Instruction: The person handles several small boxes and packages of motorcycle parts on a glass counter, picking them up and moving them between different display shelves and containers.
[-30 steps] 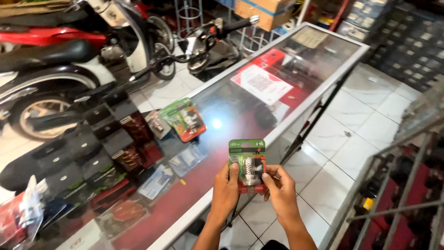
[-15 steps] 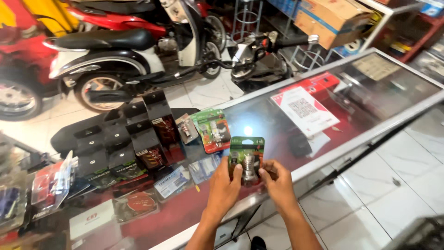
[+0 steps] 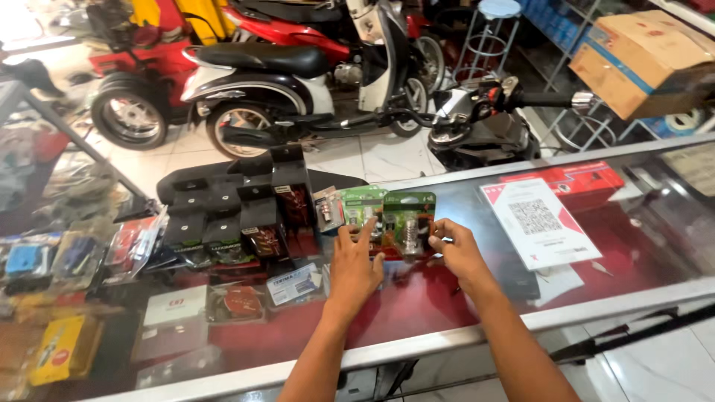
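**A:** Around the hands?

**B:** Glass counter top [image 3: 447, 298], flat, glossy, edged with a pale metal rim. Beneath the glass: red lining, rows of small black boxes [image 3: 223, 216], flat packets and a yellow pack [image 3: 63, 346] at far left. On the glass at right: white printed card with a square code pattern [image 3: 538, 223], beside a red flat box [image 3: 581, 179]. Beyond the counter: white-and-black scooter [image 3: 298, 82], red motorcycle further back, black handlebar unit [image 3: 484, 123] near the counter edge. Brown cardboard box [image 3: 648, 56] on a rack, upper right. Metal stool [image 3: 495, 30] at rear.

**A:** Held item, and position?

**B:** Green-topped blister pack [image 3: 408, 223], rectangular card with clear plastic bubble over a small metallic bulb-like part; upright above the counter, centre of view. Second similar green pack [image 3: 361, 205] just to its left, partly hidden behind the left hand; whether held or lying on the glass, cannot tell.

**A:** Hand states?

**B:** Right hand [image 3: 454, 249]: fingers closed narrowly on the right edge of the blister pack. Left hand [image 3: 354, 264]: index finger extended, remaining fingers loosely curled, touching the pack's left edge.

**A:** Obstructions?

**B:** Nothing between hands and pack; forearms crossing the near counter rim.
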